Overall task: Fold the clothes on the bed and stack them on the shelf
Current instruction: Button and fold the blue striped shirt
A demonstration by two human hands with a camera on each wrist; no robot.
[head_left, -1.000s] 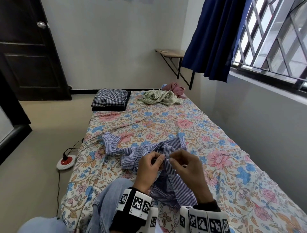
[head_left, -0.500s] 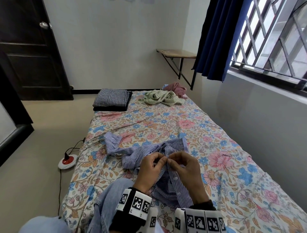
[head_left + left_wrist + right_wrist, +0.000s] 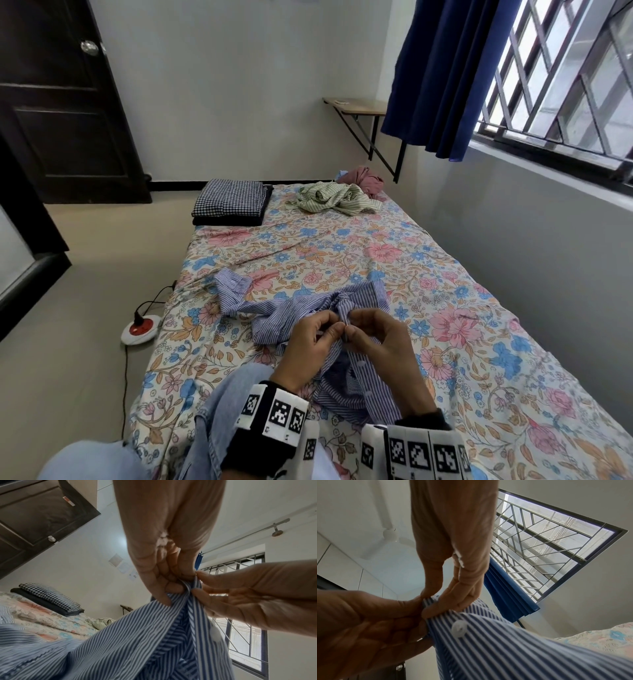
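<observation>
Both hands, left [image 3: 310,346] and right [image 3: 378,342], pinch the rumpled blue-and-white striped shirt [image 3: 274,310] at its white-buttoned front edge.

Bright daylight from the window [image 3: 565,78], wide-angle edge bending, soft blur in both wrist views

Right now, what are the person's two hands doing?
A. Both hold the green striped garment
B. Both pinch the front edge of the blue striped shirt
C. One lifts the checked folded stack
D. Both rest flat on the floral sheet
B: the left hand and right hand meet and pinch the buttoned front edge of the blue striped shirt; the wrist views show the same pinch.
</observation>
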